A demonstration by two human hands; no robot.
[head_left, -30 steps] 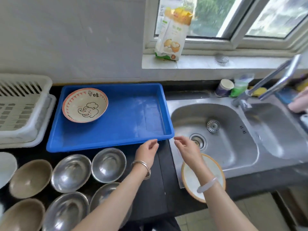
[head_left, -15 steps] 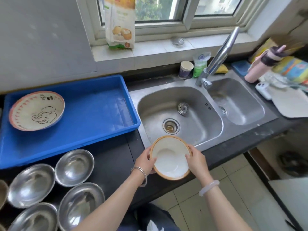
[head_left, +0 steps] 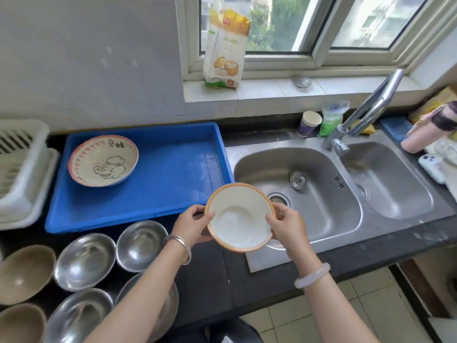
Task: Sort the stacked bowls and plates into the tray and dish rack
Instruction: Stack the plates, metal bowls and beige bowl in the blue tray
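I hold a white bowl with an orange rim [head_left: 238,219] in the air over the seam between the tray and the sink. My left hand [head_left: 191,225] grips its left rim and my right hand [head_left: 286,225] its right rim. The blue tray [head_left: 173,169] lies on the counter behind it, with an elephant-pattern bowl [head_left: 103,160] in its far left corner. A white dish rack [head_left: 19,169] stands at the far left. Several steel bowls [head_left: 85,261] and beige bowls [head_left: 24,273] sit on the dark counter at the lower left.
A double steel sink [head_left: 309,194] with a tall faucet [head_left: 366,112] fills the right. A paper cup [head_left: 309,123], a green packet [head_left: 332,117], a pink bottle [head_left: 425,129] and a phone [head_left: 431,167] sit around it. A flour bag [head_left: 225,50] stands on the windowsill.
Both hands reached down to the white bowl below the counter edge, took it by the rim and lifted it up to tray height. The view swung back to the left.
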